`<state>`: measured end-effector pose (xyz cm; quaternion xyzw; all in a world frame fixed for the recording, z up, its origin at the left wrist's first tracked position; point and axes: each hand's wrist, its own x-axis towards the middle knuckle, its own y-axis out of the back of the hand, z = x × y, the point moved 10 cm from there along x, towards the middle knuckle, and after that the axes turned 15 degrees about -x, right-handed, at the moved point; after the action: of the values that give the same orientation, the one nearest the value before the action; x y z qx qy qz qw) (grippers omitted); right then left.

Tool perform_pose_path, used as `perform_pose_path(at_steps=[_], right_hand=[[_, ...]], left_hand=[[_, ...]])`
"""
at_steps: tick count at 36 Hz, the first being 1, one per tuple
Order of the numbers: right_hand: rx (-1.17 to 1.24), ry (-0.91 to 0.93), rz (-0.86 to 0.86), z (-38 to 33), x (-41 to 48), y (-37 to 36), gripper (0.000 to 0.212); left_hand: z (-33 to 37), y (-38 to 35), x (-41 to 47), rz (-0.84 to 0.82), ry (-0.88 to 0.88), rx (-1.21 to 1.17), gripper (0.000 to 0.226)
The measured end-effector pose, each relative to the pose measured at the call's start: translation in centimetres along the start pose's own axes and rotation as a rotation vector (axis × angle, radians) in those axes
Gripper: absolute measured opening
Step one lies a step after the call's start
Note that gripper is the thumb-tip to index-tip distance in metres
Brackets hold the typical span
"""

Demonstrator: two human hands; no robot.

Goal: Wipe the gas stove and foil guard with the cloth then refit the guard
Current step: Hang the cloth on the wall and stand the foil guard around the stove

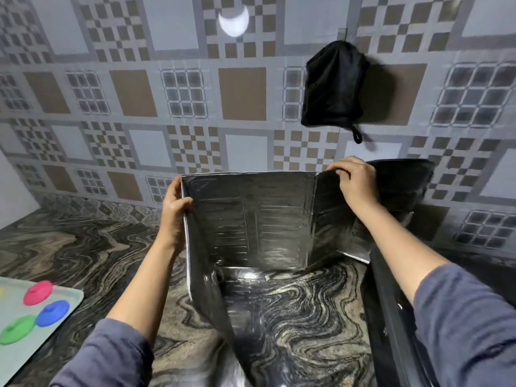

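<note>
A shiny folding foil guard [251, 219] stands upright on the marbled counter, its panels bent into a U shape open toward me. My left hand [174, 210] grips its left fold edge near the top. My right hand [354, 180] pinches the top edge at the right fold. A black stove edge [391, 317] shows at the lower right, partly under my right arm. A black cloth [333, 85] hangs on the tiled wall above the guard.
The marbled counter [69, 247] stretches left of the guard. A pale tray [67, 303] at the lower left carries pink [37, 292], blue [53, 312] and green [17, 329] lids. The patterned tile wall stands right behind the guard.
</note>
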<state>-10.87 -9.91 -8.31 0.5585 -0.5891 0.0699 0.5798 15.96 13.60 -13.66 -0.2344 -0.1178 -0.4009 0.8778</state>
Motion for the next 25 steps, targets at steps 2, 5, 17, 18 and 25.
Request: perform_pose_path(at_steps=[2, 5, 17, 18, 25], right_hand=[[0.005, 0.007, 0.003, -0.5, 0.0, -0.1, 0.025], [0.011, 0.026, 0.007, -1.3, 0.0, -0.2, 0.024], [0.043, 0.148, 0.000, -2.6, 0.9, 0.0, 0.023], [0.042, 0.158, -0.004, -2.7, 1.1, 0.1, 0.023], [0.072, 0.226, 0.028, -4.2, 1.8, 0.4, 0.024]], left_hand=[[0.2, 0.5, -0.1, 0.015, -0.007, 0.005, 0.056], [0.1, 1.4, 0.0, 0.027, -0.003, 0.012, 0.060], [-0.8, 2.7, 0.2, 0.066, 0.038, 0.015, 0.064], [-1.0, 3.0, 0.3, 0.075, 0.041, 0.017, 0.065], [-0.2, 4.7, 0.5, 0.125, 0.038, 0.081, 0.076]])
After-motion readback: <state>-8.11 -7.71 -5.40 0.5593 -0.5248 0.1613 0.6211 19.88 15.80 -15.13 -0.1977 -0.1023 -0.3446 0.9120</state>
